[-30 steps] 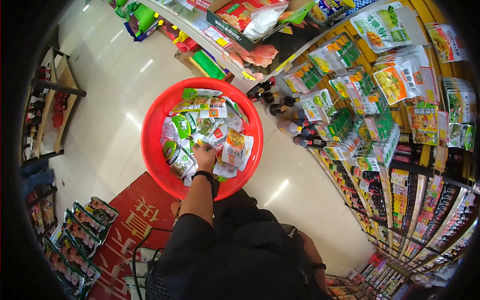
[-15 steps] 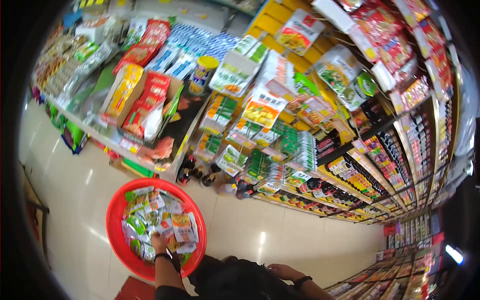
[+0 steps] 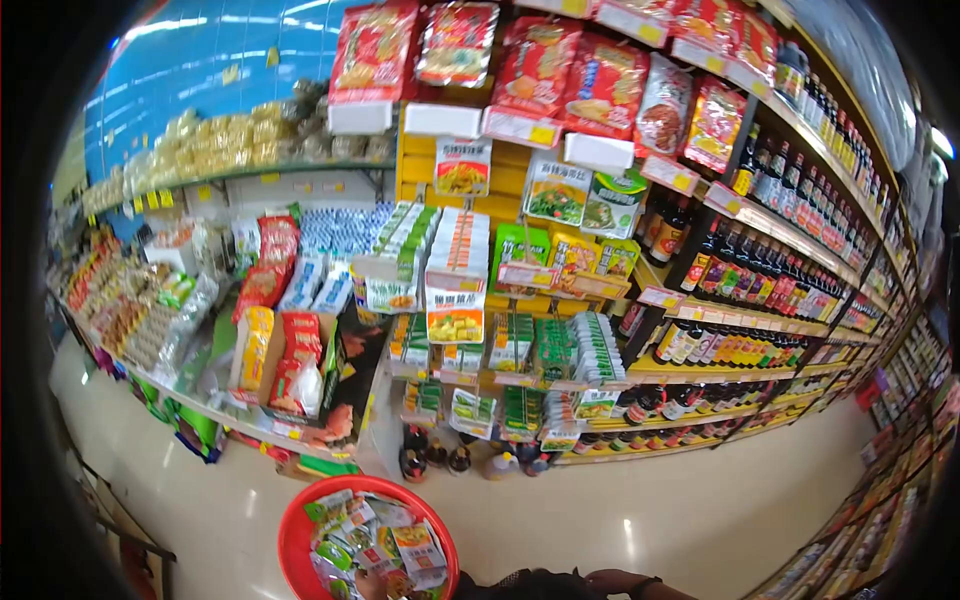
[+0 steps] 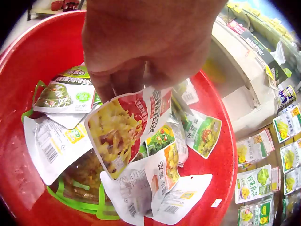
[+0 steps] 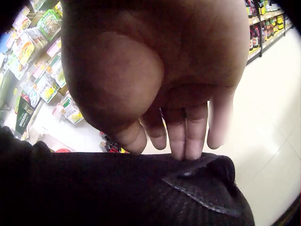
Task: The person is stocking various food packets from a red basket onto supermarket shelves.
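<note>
Packet (image 4: pixel 113 136) with a yellow food picture hangs from your left hand (image 4: pixel 150 42), its top edge gripped by your bent fingers. It sits within the rim of the red tub (image 4: pixel 42 52), tilted in front of a loose heap of other packets (image 4: pixel 70 96), some with white barcoded backs turned up.

Your right hand (image 5: pixel 164 66) is relaxed and free, its fingers nearly straight and pointing towards your dark cloth (image 5: pixel 117 188); you cannot tell whether the tips touch it.

Around the heap, you have bare red plastic at the left and a narrower strip at lower right before the tub's rim.

Past the tub's far side, the table (image 3: pixel 376 440) corner stands near, with bottles (image 3: pixel 435 453) on the floor beside it. To your right, the tiled floor (image 3: pixel 660 495) stretches away along the shelves (image 3: pixel 760 318).

Beyond, hanging packets (image 3: pixel 455 318) jut out in rows, and a blue wall (image 3: pixel 200 60) rises at far left.
</note>
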